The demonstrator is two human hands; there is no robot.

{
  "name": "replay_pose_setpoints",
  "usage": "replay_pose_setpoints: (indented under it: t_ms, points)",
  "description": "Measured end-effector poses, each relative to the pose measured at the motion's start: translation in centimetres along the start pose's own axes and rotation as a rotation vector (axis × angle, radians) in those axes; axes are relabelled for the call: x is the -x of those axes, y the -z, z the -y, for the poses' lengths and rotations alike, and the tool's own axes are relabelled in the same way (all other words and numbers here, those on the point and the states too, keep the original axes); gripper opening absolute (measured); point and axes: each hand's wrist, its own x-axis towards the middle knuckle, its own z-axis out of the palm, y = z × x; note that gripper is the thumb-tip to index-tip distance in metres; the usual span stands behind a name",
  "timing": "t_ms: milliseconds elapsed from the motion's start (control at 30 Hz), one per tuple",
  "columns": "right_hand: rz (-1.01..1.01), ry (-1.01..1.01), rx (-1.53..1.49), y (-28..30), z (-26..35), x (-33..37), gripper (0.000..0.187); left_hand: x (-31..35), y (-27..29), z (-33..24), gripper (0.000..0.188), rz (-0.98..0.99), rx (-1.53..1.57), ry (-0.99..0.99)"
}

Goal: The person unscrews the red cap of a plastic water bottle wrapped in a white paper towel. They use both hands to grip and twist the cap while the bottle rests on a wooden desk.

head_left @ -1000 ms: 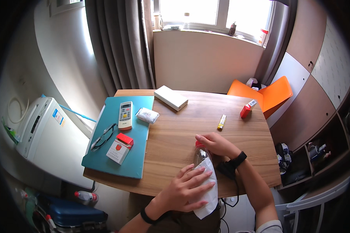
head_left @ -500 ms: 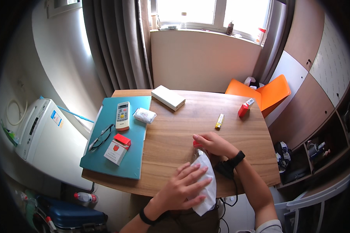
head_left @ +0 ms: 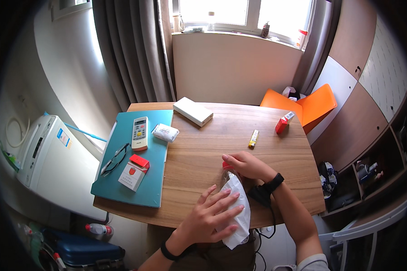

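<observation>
A clear plastic bottle point(head_left: 225, 179) with a red cap point(head_left: 228, 166) lies over the table's near edge, its neck pointing away from me. My right hand point(head_left: 250, 167) is closed around the cap end. Along the bottle's side rests a white tissue point(head_left: 241, 216), which covers most of its body. My left hand point(head_left: 215, 217) lies flat on the tissue with its fingers spread apart. Beside my right wrist sits a black object with a cable point(head_left: 259, 195), partly hidden by the arm.
On the wooden table point(head_left: 199, 153), a teal folder point(head_left: 144, 192) bears a remote point(head_left: 140, 132), glasses point(head_left: 115, 159), a cigarette pack point(head_left: 134, 172) and a white packet point(head_left: 165, 133). Farther off are a white box point(head_left: 193, 111), a yellow lighter point(head_left: 253, 138) and a red box point(head_left: 284, 122).
My left hand has slid slightly on the tissue toward the left. The right hand keeps its hold at the cap. The whole view has shifted a little.
</observation>
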Motion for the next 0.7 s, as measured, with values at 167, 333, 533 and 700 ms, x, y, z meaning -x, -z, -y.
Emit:
replay_pose_setpoints:
  t_ms: [167,333,533,700]
  points:
    - [0.004,0.002,0.027,0.07,0.54,0.0,0.057,-0.4,-0.49,0.22,0.047,-0.083,-0.025,0.228]
    - [0.02,-0.032,0.035,0.24,0.27,0.07,0.057,-0.28,0.14,0.17,0.047,0.009,0.016,0.073]
    - [0.019,-0.057,-0.004,0.06,0.76,0.31,0.057,0.02,0.04,0.2,0.046,0.05,0.034,0.003]
    - [0.013,0.004,0.072,0.34,0.23,-0.02,0.058,-0.62,-0.49,0.17,0.045,-0.039,-0.072,0.164]
